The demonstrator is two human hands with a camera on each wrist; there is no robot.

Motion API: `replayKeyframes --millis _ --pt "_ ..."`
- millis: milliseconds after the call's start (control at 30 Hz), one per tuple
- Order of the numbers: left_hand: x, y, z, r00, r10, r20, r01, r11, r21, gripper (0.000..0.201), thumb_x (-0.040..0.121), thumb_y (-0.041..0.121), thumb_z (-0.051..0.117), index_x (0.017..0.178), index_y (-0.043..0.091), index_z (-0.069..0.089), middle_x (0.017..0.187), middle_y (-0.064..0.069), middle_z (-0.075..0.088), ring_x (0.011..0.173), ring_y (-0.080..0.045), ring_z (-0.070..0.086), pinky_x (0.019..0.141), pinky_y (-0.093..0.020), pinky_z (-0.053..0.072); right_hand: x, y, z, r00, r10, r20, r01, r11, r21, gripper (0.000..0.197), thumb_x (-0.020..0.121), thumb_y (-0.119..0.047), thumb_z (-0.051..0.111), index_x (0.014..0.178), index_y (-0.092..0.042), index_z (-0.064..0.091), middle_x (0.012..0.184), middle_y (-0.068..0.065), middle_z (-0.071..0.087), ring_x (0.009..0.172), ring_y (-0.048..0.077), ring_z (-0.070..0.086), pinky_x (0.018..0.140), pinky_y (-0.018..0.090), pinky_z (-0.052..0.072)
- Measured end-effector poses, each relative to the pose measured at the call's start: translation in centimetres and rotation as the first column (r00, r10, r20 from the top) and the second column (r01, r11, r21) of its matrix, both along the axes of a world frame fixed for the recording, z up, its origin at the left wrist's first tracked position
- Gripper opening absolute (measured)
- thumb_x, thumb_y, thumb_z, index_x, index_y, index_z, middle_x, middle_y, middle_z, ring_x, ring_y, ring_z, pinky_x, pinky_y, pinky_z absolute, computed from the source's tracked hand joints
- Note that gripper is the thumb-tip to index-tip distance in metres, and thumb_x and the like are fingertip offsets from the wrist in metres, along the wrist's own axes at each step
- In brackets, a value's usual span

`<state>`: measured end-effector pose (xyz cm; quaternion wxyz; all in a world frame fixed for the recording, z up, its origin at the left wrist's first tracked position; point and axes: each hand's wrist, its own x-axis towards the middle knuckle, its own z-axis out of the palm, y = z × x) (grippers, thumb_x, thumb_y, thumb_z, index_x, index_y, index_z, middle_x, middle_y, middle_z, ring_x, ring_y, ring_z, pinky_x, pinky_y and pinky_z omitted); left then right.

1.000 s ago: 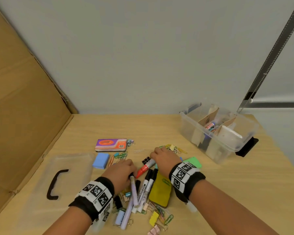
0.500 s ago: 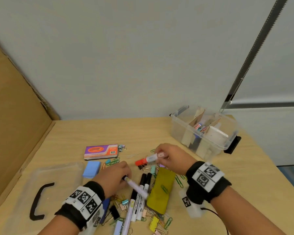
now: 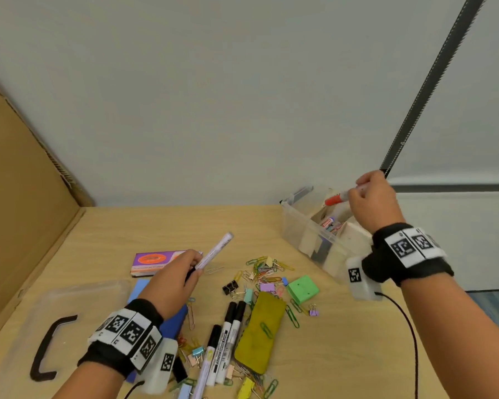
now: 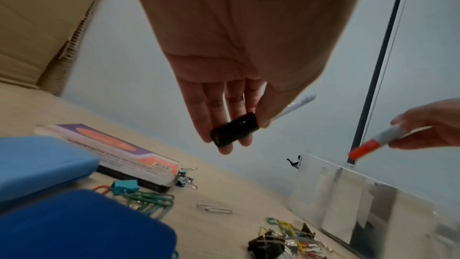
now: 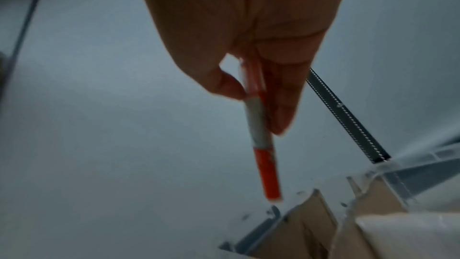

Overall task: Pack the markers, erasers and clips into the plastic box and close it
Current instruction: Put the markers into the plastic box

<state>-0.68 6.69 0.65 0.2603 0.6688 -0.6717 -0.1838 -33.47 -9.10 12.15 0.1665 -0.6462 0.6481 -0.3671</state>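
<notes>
My right hand (image 3: 370, 201) pinches a red-capped marker (image 3: 337, 198) (image 5: 261, 145) above the open clear plastic box (image 3: 306, 234), cap pointing down-left toward its cardboard dividers. My left hand (image 3: 182, 276) holds a white marker with a black cap (image 3: 215, 250) (image 4: 234, 132) between thumb and fingers, lifted off the table. Three black-capped markers (image 3: 228, 338) lie on the table beside a yellow-green eraser (image 3: 261, 331). Paper clips and binder clips (image 3: 264, 273) are scattered around. A green eraser (image 3: 303, 289), blue erasers (image 4: 37, 164) and a board eraser (image 3: 159, 262) lie nearby.
The clear lid with a black handle (image 3: 51, 345) lies at the front left. A cardboard panel (image 3: 18, 203) stands along the left side. The box sits at the table's back right, near the wall. A cable (image 3: 409, 326) trails from my right wrist.
My right hand has carried the red-capped marker from the pile up and right to above the box. My left hand has lifted the white marker off the table.
</notes>
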Motion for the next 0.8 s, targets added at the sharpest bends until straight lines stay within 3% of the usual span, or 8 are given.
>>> replayKeyframes --millis 100,200,333,433,600,667,733,800 --pt "-0.7 -0.3 0.2 1.000 0.014 0.018 -0.014 1.000 0.005 0.010 0.097 0.024 0.046 0.106 0.023 0.049 0.074 0.013 0.048 0.061 -0.001 0.046 0.051 -0.015 0.033 0.0 -3.0 -1.2 0.970 0.018 -0.243 0.040 0.973 0.229 0.021 0.089 -0.012 0.052 0.109 -0.004 0.055 0.102 0.015 0.059 0.087 0.028 0.054 0.074 0.031 0.044" --pt "-1.1 -0.3 0.2 1.000 0.013 0.002 -0.013 1.000 0.021 0.009 0.097 0.025 0.046 0.105 0.026 0.048 0.082 0.012 0.053 0.070 0.001 0.050 0.057 -0.014 0.036 0.3 -5.3 -1.7 0.934 0.106 -0.341 0.034 0.924 0.381 0.016 0.087 -0.009 0.053 0.096 0.000 0.064 0.099 0.016 0.066 0.087 0.031 0.060 0.071 0.031 0.046" --pt "-0.9 0.0 -0.1 1.000 0.014 -0.016 -0.013 0.999 0.041 0.012 0.097 0.025 0.047 0.109 0.025 0.050 0.089 0.014 0.055 0.079 0.000 0.054 0.063 -0.013 0.041 -0.1 -8.0 -3.0 0.970 0.174 -0.172 -0.038 0.803 0.595 0.008 0.081 -0.008 0.064 0.074 -0.004 0.062 0.094 0.019 0.070 0.083 0.031 0.068 0.081 0.039 0.057" --pt "-0.5 0.1 -0.1 1.000 0.024 -0.017 -0.023 0.999 0.045 0.013 0.097 0.027 0.047 0.109 0.026 0.050 0.091 0.011 0.057 0.079 -0.002 0.054 0.064 -0.015 0.041 -0.4 -10.1 -4.4 0.950 0.246 -0.191 -0.072 0.770 0.634 0.014 0.069 -0.011 0.074 0.076 -0.008 0.063 0.100 0.020 0.069 0.093 0.034 0.068 0.086 0.045 0.057" --pt "-0.4 0.2 0.3 0.999 0.033 -0.009 -0.033 0.998 0.056 0.014 0.097 0.026 0.047 0.111 0.026 0.049 0.086 0.013 0.053 0.071 0.000 0.051 0.059 -0.013 0.041 -0.5 -10.7 -4.2 0.771 0.418 -0.480 0.005 0.750 0.661 0.033 0.052 -0.041 0.068 0.082 -0.027 0.065 0.097 0.005 0.069 0.084 0.024 0.066 0.081 0.036 0.057" --pt "-0.5 0.3 0.3 0.999 0.037 -0.017 -0.036 0.998 0.054 0.015 0.097 0.026 0.047 0.111 0.025 0.049 0.085 0.013 0.053 0.070 0.002 0.051 0.060 -0.011 0.041 0.2 -8.8 -2.6 0.785 0.384 -0.486 -0.002 0.787 0.617 0.038 0.070 -0.033 0.069 0.103 -0.015 0.069 0.111 0.009 0.067 0.100 0.027 0.065 0.089 0.032 0.053" --pt "-0.7 0.5 0.2 0.999 0.035 -0.013 -0.035 0.998 0.054 0.014 0.097 0.026 0.047 0.111 0.027 0.049 0.087 0.013 0.055 0.073 0.004 0.052 0.062 -0.010 0.042 0.4 -7.2 -1.8 0.840 0.297 -0.454 -0.028 0.860 0.510 0.033 0.092 -0.018 0.053 0.120 -0.002 0.062 0.126 0.015 0.061 0.116 0.029 0.057 0.098 0.031 0.045" --pt "-1.1 0.6 0.1 0.999 0.033 -0.007 -0.032 0.998 0.055 0.014 0.097 0.027 0.047 0.110 0.029 0.049 0.089 0.012 0.057 0.077 0.002 0.054 0.063 -0.013 0.043 -0.9 -6.0 -2.0 0.901 0.220 -0.375 -0.032 0.894 0.447 0.034 0.097 -0.009 0.041 0.125 0.001 0.057 0.132 0.018 0.056 0.121 0.033 0.052 0.101 0.035 0.040"
